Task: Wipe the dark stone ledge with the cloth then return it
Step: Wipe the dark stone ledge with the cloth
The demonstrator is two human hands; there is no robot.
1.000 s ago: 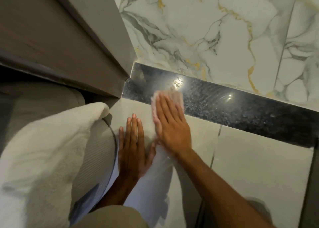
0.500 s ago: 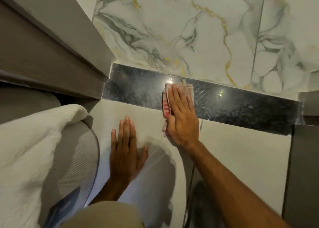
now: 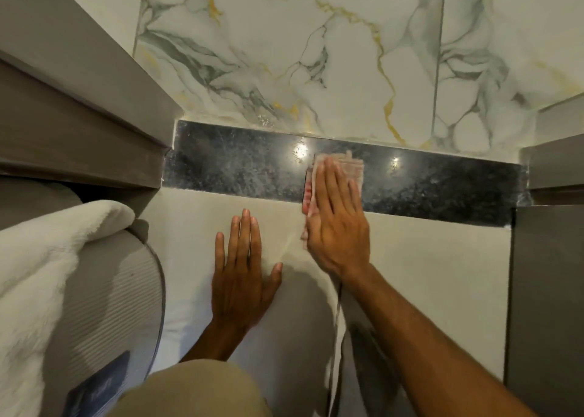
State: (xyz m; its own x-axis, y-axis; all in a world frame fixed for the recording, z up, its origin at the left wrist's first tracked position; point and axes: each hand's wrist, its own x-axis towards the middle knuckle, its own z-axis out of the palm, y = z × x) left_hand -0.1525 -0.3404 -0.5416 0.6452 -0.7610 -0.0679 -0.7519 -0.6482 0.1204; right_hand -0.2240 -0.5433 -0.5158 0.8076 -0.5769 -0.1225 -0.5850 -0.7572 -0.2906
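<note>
The dark stone ledge [image 3: 246, 167] runs left to right below the marbled wall, glossy with two light glints. A pale cloth [image 3: 352, 167] with red stripes lies flat on the ledge a little right of its middle. My right hand [image 3: 338, 224] presses flat on the cloth, fingers together and pointing at the wall, covering most of it. My left hand [image 3: 241, 277] rests flat and empty on the light tile face [image 3: 426, 258] below the ledge, fingers spread slightly, apart from the cloth.
A grey wooden frame [image 3: 79, 126] closes the ledge's left end and a grey panel [image 3: 546, 290] its right end. A white fluffy towel [image 3: 44, 265] lies over a ribbed grey object [image 3: 104, 315] at the lower left. The marbled tile wall [image 3: 316, 53] rises behind.
My right hand has slid the cloth to the right along the ledge, from near its left end to just past the middle. My left hand has stayed flat on the tile.
</note>
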